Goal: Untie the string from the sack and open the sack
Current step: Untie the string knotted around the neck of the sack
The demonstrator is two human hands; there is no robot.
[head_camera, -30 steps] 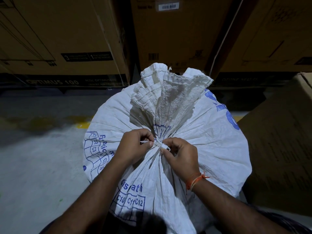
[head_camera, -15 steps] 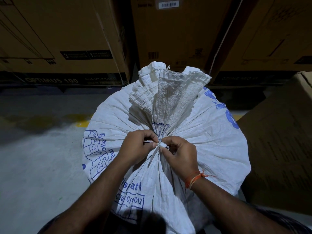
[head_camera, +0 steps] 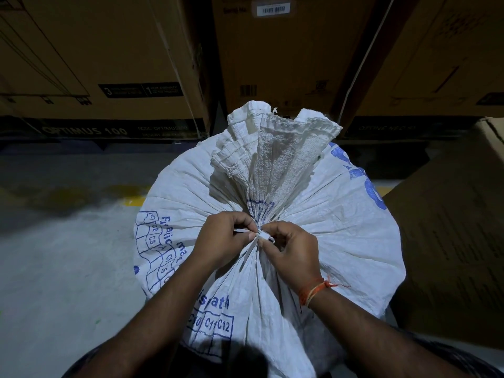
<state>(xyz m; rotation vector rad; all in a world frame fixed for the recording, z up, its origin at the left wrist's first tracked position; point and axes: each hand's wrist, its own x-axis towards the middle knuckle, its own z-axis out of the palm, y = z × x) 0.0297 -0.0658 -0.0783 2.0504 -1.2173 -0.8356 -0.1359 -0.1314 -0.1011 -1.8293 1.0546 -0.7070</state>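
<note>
A full white woven sack with blue print stands in front of me, its neck gathered tight and its top fanning out behind the tie. A flat white string binds the neck at the centre. My left hand pinches a strand of the string from the left. My right hand pinches the knot from the right, thumb and forefinger together on it. Both hands nearly touch at the knot.
Tall brown cardboard boxes line the back, close behind the sack. Another carton stands right beside the sack on the right. Grey concrete floor with a yellow mark lies to the left.
The hands stay at the knot with small finger shifts; the left fingers have closed slightly toward the right hand. The sack stays tied.
</note>
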